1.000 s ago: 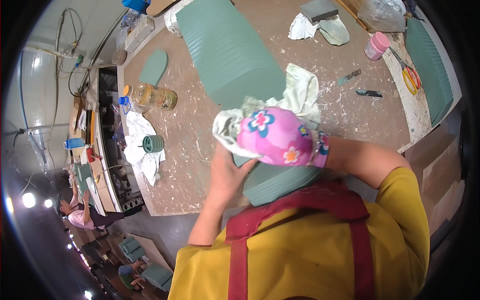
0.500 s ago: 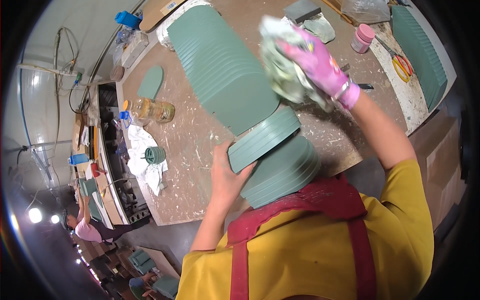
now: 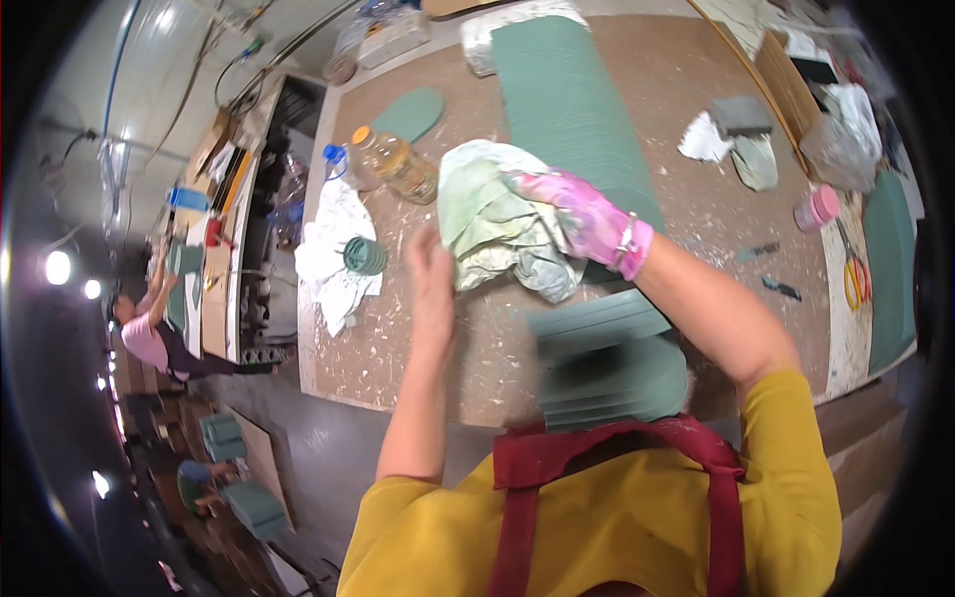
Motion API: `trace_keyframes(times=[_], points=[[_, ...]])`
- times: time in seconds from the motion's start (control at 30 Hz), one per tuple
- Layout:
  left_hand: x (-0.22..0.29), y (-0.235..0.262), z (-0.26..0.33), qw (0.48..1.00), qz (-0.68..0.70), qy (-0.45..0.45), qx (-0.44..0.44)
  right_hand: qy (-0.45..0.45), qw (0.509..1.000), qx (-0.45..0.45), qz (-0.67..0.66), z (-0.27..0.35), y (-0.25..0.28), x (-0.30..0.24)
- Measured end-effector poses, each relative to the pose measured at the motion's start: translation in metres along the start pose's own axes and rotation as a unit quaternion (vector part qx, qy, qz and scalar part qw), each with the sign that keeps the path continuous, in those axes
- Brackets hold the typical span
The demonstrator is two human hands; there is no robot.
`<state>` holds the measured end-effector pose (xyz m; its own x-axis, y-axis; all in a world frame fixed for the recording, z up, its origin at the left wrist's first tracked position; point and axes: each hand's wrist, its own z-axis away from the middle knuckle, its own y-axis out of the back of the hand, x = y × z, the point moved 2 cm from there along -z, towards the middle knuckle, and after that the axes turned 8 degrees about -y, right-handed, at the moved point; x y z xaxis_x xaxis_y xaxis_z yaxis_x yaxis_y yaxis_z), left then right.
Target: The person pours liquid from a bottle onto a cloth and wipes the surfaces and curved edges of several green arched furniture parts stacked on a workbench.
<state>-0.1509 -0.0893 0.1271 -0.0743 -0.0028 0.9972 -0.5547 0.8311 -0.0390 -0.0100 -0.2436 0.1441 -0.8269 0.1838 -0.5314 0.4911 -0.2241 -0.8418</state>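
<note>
Right hand (image 3: 587,214), in a pink floral glove, had its fingers clenched on a crumpled stained rag (image 3: 497,229), held above the tabletop (image 3: 398,338) just left of the long green stack (image 3: 572,109), likely for wiping. Left hand (image 3: 433,284) was bare, fingers flat and empty, beside the rag. A blurred green pile (image 3: 607,363) sat below the rag, against the person's apron. Oil bottle (image 3: 398,164) lay left of the stack.

The right hand (image 3: 587,214), in its pink flowered glove, has swung left and down from the upper part of the table, carrying the crumpled stained rag (image 3: 497,224) toward the middle. The bare left hand (image 3: 433,284) has let go of the green stack (image 3: 607,363) and risen beside the rag; that stack now lies flatter at the table edge.
</note>
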Motion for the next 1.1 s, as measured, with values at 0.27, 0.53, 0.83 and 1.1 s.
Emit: trace_keyframes(times=[0.27,0.53,0.83,1.1], points=[[0.010,-0.037,-0.038,0.924,0.381,0.012,0.009,0.020,0.999,0.030,0.005,-0.011,0.012,-0.004],[-0.013,0.027,-0.084,0.977,0.197,-0.017,0.078,0.006,0.995,0.051,-0.090,-0.003,0.026,-0.012],[-0.074,0.061,-0.194,0.974,-0.163,-0.135,0.085,-0.003,0.997,0.024,-0.072,-0.023,0.027,0.001],[0.067,0.004,-0.088,0.784,-0.524,-0.316,-0.104,0.073,0.993,0.051,-0.081,-0.007,0.019,-0.013]])
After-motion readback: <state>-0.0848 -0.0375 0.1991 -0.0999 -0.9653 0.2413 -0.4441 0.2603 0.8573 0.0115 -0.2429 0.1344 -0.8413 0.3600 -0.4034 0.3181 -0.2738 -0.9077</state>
